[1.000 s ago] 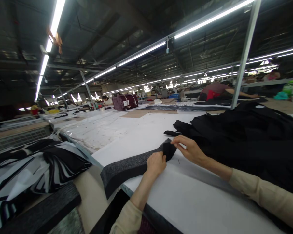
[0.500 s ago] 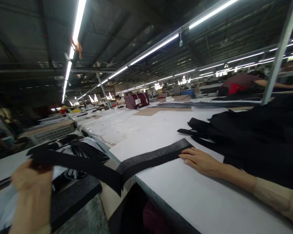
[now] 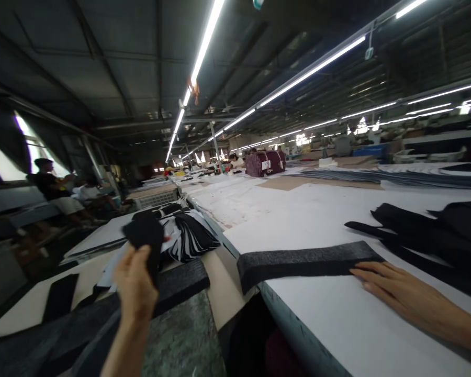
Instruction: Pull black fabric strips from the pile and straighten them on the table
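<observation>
My left hand (image 3: 135, 285) is closed on a black fabric piece (image 3: 147, 235), held up over the lower side table; the piece is blurred. On the white table (image 3: 310, 309) lies a long fabric strip (image 3: 302, 262), dark grey along its far half and black along its near half. Its left end droops over the table's edge. My right hand (image 3: 400, 293) lies flat, fingers stretched out, with the fingertips at the strip's right end. Another grey-and-black strip (image 3: 184, 283) rests on the side table beyond my left wrist.
Fanned black and white pieces (image 3: 190, 235) lie on the side table. A heap of black fabric (image 3: 435, 235) covers the table's right side. Farther back stand a maroon bundle (image 3: 265, 162) and layered sheets (image 3: 408, 175). A person (image 3: 57, 188) sits at the far left.
The view has turned left. My left hand has lifted the black piece away from the strip, which now lies on the table by itself. My right hand stays at the strip's right end.
</observation>
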A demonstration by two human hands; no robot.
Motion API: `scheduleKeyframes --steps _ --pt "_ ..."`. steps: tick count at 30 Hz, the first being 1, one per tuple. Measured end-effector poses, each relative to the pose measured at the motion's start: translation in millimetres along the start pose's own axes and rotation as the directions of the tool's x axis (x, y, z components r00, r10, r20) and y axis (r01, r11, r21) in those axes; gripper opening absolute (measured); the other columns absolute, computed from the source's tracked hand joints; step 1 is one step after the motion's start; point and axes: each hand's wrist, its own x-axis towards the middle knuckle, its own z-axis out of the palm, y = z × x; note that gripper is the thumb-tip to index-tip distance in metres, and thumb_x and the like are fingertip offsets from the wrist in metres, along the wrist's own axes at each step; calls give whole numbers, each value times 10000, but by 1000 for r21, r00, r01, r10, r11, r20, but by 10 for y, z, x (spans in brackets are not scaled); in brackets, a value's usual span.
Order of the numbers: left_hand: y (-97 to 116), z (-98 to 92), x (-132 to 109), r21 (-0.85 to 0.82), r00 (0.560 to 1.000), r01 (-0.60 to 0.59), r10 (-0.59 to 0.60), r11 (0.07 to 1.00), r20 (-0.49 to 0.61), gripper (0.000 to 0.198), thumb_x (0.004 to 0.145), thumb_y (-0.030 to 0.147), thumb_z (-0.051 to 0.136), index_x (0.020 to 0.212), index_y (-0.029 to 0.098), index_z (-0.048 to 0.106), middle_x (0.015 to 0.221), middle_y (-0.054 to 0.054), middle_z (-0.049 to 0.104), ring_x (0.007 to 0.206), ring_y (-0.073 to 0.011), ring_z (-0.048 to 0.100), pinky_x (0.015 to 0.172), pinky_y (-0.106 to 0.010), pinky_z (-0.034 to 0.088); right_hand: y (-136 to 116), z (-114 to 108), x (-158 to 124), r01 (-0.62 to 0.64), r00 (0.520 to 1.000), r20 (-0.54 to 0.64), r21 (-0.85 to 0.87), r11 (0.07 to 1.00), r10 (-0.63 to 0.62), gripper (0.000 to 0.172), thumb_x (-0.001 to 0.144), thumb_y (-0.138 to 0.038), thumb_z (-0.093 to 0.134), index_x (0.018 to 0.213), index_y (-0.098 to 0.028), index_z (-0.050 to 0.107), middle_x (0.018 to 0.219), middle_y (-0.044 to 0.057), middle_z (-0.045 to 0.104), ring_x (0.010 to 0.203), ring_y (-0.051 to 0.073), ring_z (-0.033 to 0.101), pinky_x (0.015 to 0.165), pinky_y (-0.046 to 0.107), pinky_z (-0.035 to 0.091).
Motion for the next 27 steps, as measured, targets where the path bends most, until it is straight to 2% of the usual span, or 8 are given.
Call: scheduleKeyframes --steps 3,7,10,12,15,19,24,27 --pt "-51 636 -796 32 939 38 -46 999 340 211 784 267 485 889 144 620 868 -43 616 839 -182 578 749 -279 478 -33 -40 4 16 998 -62 17 1000 -15 330 831 -452 484 1053 -293 670 1225 98 541 1052 330 546 887 484 466" --pt "-19 1309 -1694 90 702 -116 17 989 712 177 791 134 404 697 159 552 988 -81 529 864 -170 545 730 -275 473 -185 -224 69 -126 992 7 236 964 128 401 835 -526 447 975 -221 668 1134 123 578 991 294 567 855 460 464" --pt "-10 1541 -2114 70 473 -279 74 958 878 122 759 106 423 703 167 512 1058 -93 485 829 -164 540 732 -304 482 -300 -396 123 -506 859 396 561 655 324 635 849 -646 291 1039 -122 595 878 149 642 728 232 626 568 334 507" --pt "-19 1605 -2262 48 337 -394 96 918 937 98 756 122 435 760 172 520 1115 -100 463 874 -191 535 728 -337 492 -352 -507 130 -652 754 606 641 406 255 761 838 -700 172 1159 -93 501 838 150 644 682 209 630 506 286 483" --pt "-20 1637 -2331 9 217 -496 114 869 970 122 766 133 431 819 185 528 1147 -98 450 1006 -234 497 745 -367 496 -431 -642 102 -635 758 632 658 405 162 702 829 -670 331 1195 -85 459 818 114 625 707 192 619 526 264 481" --pt "-1 1624 -2298 -30 156 -478 118 878 981 94 806 275 487 829 191 524 1163 -95 448 1025 -246 491 758 -378 486 -533 -681 72 -540 804 582 631 557 121 546 740 -373 631 1188 -116 453 776 21 564 660 137 555 532 238 456" --pt "-65 1703 -2230 130 304 -254 -48 958 951 256 847 337 475 1040 172 514 976 -55 538 750 -159 541 689 -308 459 -544 -653 67 -478 841 518 582 658 153 364 670 -136 567 1031 -126 517 591 -70 413 531 82 408 470 198 348" --pt "-94 1866 -2213 197 235 -266 -135 944 963 294 825 233 505 1104 164 567 849 -36 589 756 -169 555 709 -295 430 -485 -685 15 -462 855 491 573 677 168 341 664 -126 551 1004 -130 529 565 -76 397 512 74 374 451 191 295"
